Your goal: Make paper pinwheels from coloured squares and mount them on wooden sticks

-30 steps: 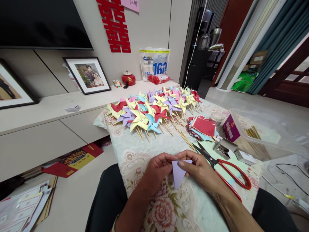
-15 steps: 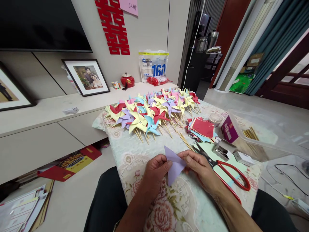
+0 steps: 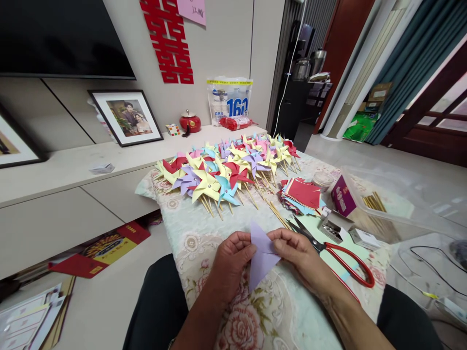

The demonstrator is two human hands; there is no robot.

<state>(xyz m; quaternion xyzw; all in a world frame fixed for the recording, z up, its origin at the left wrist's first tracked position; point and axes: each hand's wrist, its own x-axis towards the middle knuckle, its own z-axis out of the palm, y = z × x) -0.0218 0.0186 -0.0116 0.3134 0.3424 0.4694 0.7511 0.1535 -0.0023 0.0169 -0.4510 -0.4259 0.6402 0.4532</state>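
Both hands hold a folded piece of lilac paper (image 3: 261, 256) over a flowered cloth (image 3: 189, 228) on my lap. My left hand (image 3: 231, 260) pinches its left edge. My right hand (image 3: 295, 253) pinches its right corner. The paper stands on end, one tip up and one tip down. Just right of my right hand lie red-handled scissors (image 3: 341, 257). A stack of red and blue paper squares (image 3: 302, 195) and loose wooden sticks (image 3: 279, 214) lie beyond my hands.
A heap of finished paper pinwheels (image 3: 226, 167) covers the far end of the cloth. A small open box of pins (image 3: 333, 226), a purple box (image 3: 343, 196) and a clear plastic tub (image 3: 397, 204) sit at the right. A low cabinet (image 3: 65, 194) runs along the left.
The lilac paper has been turned and unfolded from a downward triangle into a taller shape with one tip raised. My hands stayed in place over the cloth.
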